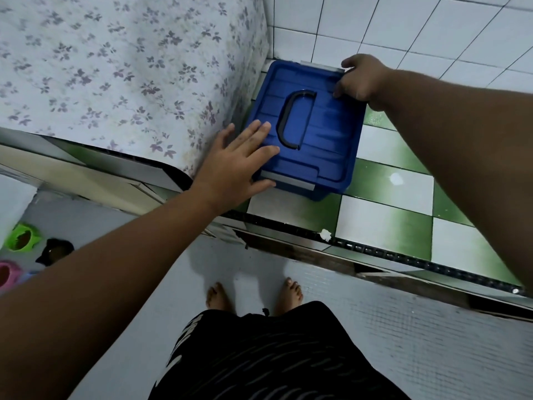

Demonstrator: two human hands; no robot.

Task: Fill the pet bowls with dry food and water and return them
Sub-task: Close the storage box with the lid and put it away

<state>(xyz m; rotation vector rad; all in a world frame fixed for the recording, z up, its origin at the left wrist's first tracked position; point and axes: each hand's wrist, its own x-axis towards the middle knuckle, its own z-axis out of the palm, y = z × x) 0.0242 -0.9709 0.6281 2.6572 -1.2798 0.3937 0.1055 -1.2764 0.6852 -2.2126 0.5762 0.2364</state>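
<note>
A blue plastic storage box (326, 140) with a dark carry handle (294, 119) on its lid sits in the corner on green-and-white tiles. My left hand (236, 166) lies flat on the lid's near-left edge, fingers spread, thumb by the grey front latch (288, 180). My right hand (360, 79) curls over the far-right corner of the lid beside the rear grey latch (321, 65). At the far left on the grey floor stand a green pet bowl (21, 236) holding brown food, a black bowl (54, 251) and a pink bowl (8, 274), partly cut off.
A wall with floral covering (121, 70) rises left of the box, and white tiled wall (403, 27) stands behind it. A dark raised threshold strip (375, 249) separates the tiled area from the grey floor where my bare feet (253, 295) stand.
</note>
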